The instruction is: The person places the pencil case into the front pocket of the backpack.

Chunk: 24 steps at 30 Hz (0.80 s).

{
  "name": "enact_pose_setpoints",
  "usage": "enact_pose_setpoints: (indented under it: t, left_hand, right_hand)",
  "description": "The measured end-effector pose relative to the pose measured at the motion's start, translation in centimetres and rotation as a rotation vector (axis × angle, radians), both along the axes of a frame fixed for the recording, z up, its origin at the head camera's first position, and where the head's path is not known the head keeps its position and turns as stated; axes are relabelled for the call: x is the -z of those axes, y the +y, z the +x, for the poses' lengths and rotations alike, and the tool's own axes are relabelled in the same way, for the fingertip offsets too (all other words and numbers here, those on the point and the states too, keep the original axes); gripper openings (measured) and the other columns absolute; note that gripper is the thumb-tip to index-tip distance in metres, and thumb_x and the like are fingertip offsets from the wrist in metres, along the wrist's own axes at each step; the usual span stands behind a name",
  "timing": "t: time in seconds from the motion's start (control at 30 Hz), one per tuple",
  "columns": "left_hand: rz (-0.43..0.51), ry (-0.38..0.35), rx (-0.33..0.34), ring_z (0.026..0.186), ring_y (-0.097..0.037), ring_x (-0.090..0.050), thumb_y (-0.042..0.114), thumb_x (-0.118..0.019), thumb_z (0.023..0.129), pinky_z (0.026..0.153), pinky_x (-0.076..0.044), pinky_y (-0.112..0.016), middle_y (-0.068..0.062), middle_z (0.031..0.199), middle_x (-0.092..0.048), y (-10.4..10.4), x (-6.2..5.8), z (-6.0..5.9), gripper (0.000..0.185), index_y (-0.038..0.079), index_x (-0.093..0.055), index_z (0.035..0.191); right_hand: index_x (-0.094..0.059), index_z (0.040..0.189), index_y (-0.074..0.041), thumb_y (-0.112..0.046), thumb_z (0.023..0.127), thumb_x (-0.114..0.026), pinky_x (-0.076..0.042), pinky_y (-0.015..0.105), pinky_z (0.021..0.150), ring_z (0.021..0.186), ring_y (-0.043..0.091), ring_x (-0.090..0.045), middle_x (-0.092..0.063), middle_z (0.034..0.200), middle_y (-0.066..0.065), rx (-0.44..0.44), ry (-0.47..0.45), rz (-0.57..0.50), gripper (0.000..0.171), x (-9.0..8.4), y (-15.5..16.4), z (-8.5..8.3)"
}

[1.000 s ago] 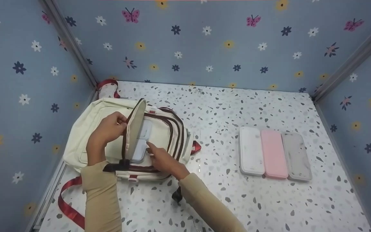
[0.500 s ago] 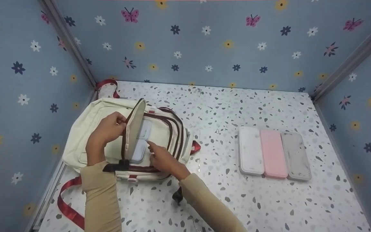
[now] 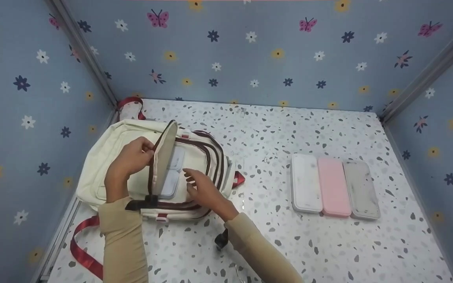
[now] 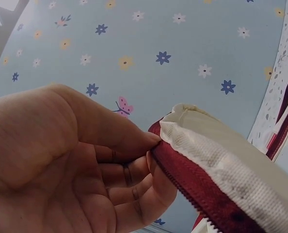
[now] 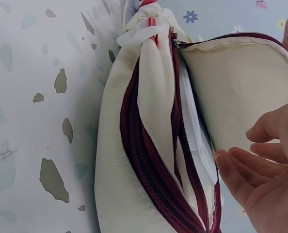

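A cream backpack (image 3: 108, 157) with dark red zips lies on the speckled table at the left. My left hand (image 3: 134, 157) pinches the raised front flap (image 3: 165, 157) by its red zip edge (image 4: 183, 172) and holds it upright. Inside the open pocket lie two pale blue-white cases (image 3: 173, 173), also seen edge-on as pale cases (image 5: 195, 131). My right hand (image 3: 203, 188) hovers over the pocket's right side with fingers (image 5: 241, 167) straight and relaxed, holding nothing.
Three flat cases lie side by side on the table at the right: white (image 3: 306, 182), pink (image 3: 333, 186) and grey (image 3: 361, 189). Red straps (image 3: 83, 251) trail off the backpack at the front left. Flowered blue walls (image 3: 250, 55) enclose the table on three sides.
My right hand has drawn back to the right, away from the pale cases in the pocket. My left hand keeps the flap raised as before.
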<state>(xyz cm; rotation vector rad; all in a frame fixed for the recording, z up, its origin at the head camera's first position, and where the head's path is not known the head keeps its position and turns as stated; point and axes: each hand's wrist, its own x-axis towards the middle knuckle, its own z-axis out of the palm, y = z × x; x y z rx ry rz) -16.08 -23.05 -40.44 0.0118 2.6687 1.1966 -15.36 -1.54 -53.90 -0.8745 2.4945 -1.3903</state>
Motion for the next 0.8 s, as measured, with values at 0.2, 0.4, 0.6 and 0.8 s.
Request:
enact_pose_setpoints:
  t: [0.2, 0.4, 0.6, 0.8]
  left_hand:
    - [0.016, -0.007, -0.002, 0.09, -0.028, -0.06, 0.009, -0.039, 0.098, 0.078, -0.047, -0.036, -0.023, 0.108, -0.055, 0.0, 0.1, 0.0, 0.027, -0.007, -0.048, 0.117]
    - [0.014, -0.007, -0.011, 0.089, -0.027, -0.059, 0.009, -0.039, 0.097, 0.077, -0.047, -0.034, -0.022, 0.106, -0.055, 0.0, 0.1, 0.0, 0.026, -0.007, -0.048, 0.116]
    - [0.013, 0.013, -0.01, 0.087, -0.027, -0.06, 0.008, -0.04, 0.096, 0.074, -0.046, -0.032, -0.022, 0.106, -0.056, 0.1, 0.1, 0.0, 0.026, -0.008, -0.049, 0.115]
    - [0.003, 0.022, -0.011, 0.086, -0.024, -0.058, 0.009, -0.04, 0.097, 0.072, -0.044, -0.029, -0.019, 0.103, -0.055, 0.0, 0.4, -0.1, 0.026, -0.007, -0.049, 0.115]
  right_hand:
    - [-0.045, 0.136, 0.0, -0.002, 0.094, -0.048, -0.048, 0.022, 0.091, 0.11, 0.024, -0.06, -0.058, 0.124, 0.018, 0.03, 0.048, -0.019, 0.042, -0.8, 0.9, 0.6]
    - [-0.047, 0.136, -0.002, -0.003, 0.094, -0.049, -0.049, 0.025, 0.09, 0.11, 0.021, -0.06, -0.057, 0.126, 0.014, 0.053, 0.101, -0.021, 0.041, -1.6, 2.2, 1.2]
    - [-0.05, 0.134, -0.002, -0.002, 0.093, -0.051, -0.051, 0.028, 0.085, 0.105, 0.021, -0.062, -0.06, 0.122, 0.013, 0.113, 0.16, -0.041, 0.04, -1.6, 4.0, 1.5]
    - [-0.053, 0.131, -0.003, 0.001, 0.092, -0.053, -0.051, 0.028, 0.081, 0.101, 0.021, -0.063, -0.063, 0.115, 0.015, 0.204, 0.231, -0.102, 0.039, -1.4, 6.2, 1.7]
